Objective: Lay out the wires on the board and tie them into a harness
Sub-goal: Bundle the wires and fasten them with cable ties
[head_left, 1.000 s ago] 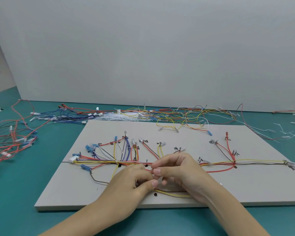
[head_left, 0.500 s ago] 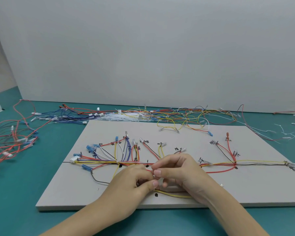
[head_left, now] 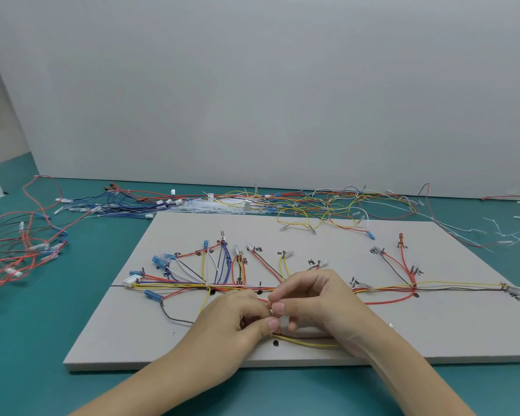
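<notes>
A grey board (head_left: 373, 340) lies on the teal table and carries the wire bundle (head_left: 174, 286), a horizontal trunk of yellow, red, blue and black wires with branches fanning upward to labelled ends. My left hand (head_left: 231, 322) and my right hand (head_left: 315, 301) meet at the middle of the trunk, near the board's front. Both have curled fingers pinching something small and pale between thumb and fingertips, likely a cable tie around the wires; the hands hide most of it. A yellow and a dark wire (head_left: 306, 343) run out below my hands.
Loose wires lie in a long heap (head_left: 252, 202) behind the board and in a red tangle (head_left: 15, 250) at the left. Cut white tie ends (head_left: 505, 232) are scattered at the right. A grey wall stands behind the table.
Both hands stay pinched together at the same spot on the trunk; only slight finger movement shows. The wires on the board have not shifted.
</notes>
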Tool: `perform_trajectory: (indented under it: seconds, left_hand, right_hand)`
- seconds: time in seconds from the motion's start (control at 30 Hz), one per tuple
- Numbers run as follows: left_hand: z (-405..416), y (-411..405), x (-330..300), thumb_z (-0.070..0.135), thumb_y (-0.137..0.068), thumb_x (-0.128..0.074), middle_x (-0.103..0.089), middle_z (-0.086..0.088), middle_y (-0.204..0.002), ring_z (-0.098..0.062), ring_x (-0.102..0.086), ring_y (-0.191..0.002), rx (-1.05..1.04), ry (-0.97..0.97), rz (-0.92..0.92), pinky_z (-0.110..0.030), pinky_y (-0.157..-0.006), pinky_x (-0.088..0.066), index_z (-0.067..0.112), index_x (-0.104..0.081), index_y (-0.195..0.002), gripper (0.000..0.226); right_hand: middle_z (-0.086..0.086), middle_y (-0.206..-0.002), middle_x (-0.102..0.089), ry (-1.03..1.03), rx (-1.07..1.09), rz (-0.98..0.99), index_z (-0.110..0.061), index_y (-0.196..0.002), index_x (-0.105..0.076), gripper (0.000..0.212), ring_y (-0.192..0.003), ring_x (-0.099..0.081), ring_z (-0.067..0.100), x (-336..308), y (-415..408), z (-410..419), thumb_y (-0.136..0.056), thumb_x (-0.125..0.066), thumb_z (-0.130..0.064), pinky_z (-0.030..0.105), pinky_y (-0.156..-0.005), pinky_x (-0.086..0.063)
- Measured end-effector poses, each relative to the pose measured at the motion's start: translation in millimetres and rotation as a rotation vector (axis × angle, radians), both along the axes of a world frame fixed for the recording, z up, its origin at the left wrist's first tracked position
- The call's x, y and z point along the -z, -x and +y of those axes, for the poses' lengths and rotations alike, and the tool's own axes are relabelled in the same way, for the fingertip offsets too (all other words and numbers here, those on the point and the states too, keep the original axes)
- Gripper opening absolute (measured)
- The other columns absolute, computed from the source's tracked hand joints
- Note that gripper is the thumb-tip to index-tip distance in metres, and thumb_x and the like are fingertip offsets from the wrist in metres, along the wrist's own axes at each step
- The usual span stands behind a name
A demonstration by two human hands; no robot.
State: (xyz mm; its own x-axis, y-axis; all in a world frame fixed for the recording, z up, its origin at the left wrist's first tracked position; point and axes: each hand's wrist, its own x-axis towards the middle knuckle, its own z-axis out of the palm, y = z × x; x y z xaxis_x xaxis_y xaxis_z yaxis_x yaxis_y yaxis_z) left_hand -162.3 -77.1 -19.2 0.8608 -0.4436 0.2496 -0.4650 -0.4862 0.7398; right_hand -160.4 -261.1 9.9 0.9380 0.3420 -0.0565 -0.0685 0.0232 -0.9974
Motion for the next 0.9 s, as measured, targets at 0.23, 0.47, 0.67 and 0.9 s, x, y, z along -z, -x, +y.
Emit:
perform_trajectory:
  seconds: [0.23,0.47,0.67,0.9]
  left_hand:
    - [0.4,0.3,0.7,0.042,-0.085,-0.058,-0.058,0.005,-0.077,-0.009,-0.052,-0.080,0.009,0.004,-0.022,-0.034,-0.073,-0.043,0.021,-0.072,-0.079,0.025]
    - [1.4,0.5,1.5,0.046,-0.083,-0.054,-0.059,0.007,-0.078,-0.006,-0.052,-0.080,0.021,0.008,-0.028,-0.031,-0.073,-0.043,0.025,-0.075,-0.085,0.029]
    - [0.7,0.4,3.1,0.044,-0.084,-0.057,-0.058,0.013,-0.077,-0.005,-0.054,-0.080,0.023,0.018,-0.050,-0.024,-0.069,-0.039,0.031,-0.074,-0.085,0.021]
    - [0.5,1.1,1.8,0.041,-0.086,-0.058,-0.058,0.012,-0.077,-0.006,-0.053,-0.080,0.040,0.007,-0.051,-0.025,-0.069,-0.038,0.050,-0.065,-0.080,0.013]
  right_hand:
    - [0.014,-0.070,-0.068,-0.002,-0.032,-0.003,-0.006,-0.079,-0.076,0.014,-0.053,-0.059,0.018,-0.1,0.1,-2.1,-0.075,-0.073,0.006,0.023,-0.055,-0.052]
    - [0.012,-0.071,-0.068,-0.022,-0.053,0.045,-0.010,-0.080,-0.075,0.013,-0.054,-0.059,0.019,0.0,0.3,-2.6,-0.071,-0.077,-0.001,0.026,-0.061,-0.055]
    - [0.018,-0.079,-0.067,0.018,-0.052,0.044,-0.011,-0.079,-0.075,0.018,-0.062,-0.059,0.021,0.4,0.2,-3.4,-0.076,-0.073,0.007,0.026,-0.064,-0.055]
    - [0.012,-0.076,-0.069,0.030,-0.060,0.029,-0.012,-0.078,-0.076,0.019,-0.062,-0.062,0.017,0.3,0.1,-3.2,-0.076,-0.073,0.007,0.024,-0.064,-0.056]
